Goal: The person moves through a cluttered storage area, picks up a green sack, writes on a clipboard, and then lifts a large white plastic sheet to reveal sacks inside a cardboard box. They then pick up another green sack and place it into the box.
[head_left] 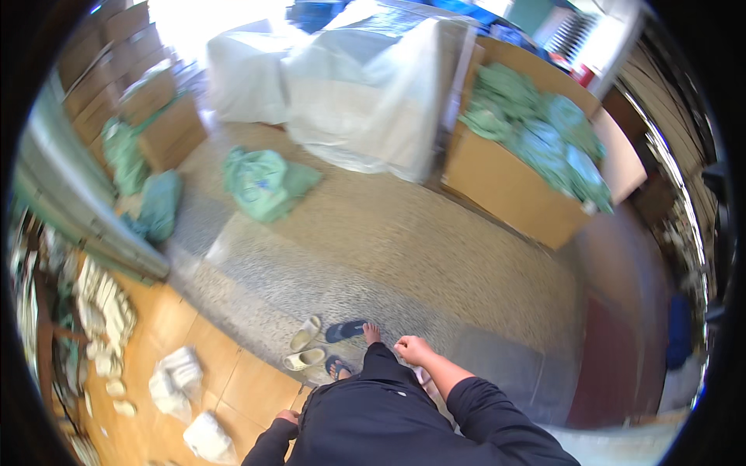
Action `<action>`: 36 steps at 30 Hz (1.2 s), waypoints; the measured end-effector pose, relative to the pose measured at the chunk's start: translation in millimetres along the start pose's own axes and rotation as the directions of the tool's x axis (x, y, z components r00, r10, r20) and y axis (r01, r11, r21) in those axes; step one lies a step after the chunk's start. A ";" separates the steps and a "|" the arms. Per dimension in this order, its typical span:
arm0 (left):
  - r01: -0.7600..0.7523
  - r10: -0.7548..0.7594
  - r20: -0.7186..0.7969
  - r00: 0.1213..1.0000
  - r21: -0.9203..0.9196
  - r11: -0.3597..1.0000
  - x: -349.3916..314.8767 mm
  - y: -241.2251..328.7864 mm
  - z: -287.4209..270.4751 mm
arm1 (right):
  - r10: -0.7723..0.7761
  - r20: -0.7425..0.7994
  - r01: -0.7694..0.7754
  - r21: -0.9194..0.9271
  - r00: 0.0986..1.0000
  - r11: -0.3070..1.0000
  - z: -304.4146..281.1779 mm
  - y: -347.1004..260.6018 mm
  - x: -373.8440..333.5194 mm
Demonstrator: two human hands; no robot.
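My right hand (413, 349) is held out in front of my right side with its fingers curled in. Whatever may be inside that curl is hidden. At my left hip, only a small part of my left hand (289, 417) shows beside my dark clothes, and its fingers are hidden. Below, one bare foot (371, 334) is partly over a dark flip-flop (345, 332). My other foot is in the matching flip-flop (336, 363). Just left of them sits a pair of pale slip-on shoes (304, 359).
A large carton (505, 186) full of green cloth or bags stands at right. White sheeting (365, 93) covers something bulky ahead. A green bag (264, 182) lies on the rough floor. Cartons (171, 132) are stacked far left; white bundles (177, 380) lie on the tiles.
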State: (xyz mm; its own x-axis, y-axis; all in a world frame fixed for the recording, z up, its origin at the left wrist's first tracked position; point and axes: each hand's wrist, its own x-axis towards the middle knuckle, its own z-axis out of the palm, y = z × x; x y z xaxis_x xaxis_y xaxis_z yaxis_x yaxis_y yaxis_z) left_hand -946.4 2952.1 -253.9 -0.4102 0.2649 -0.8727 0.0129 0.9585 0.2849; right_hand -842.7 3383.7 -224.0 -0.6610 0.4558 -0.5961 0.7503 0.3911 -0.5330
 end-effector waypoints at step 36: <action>0.025 -0.012 -0.287 0.958 0.042 0.999 271.1 157.4 -213.9 | 0.260 0.152 -0.223 -0.223 0.954 0.949 -270.2 -74.1 424.7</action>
State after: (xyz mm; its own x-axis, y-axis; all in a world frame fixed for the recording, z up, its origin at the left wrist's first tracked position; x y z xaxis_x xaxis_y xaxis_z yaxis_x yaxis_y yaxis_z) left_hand -1250.7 3152.3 -360.8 -0.6547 0.2123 -0.7255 0.0410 0.9683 0.2464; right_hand -1176.4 3764.3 -275.3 -0.4370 0.4150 -0.7980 0.8617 0.4476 -0.2390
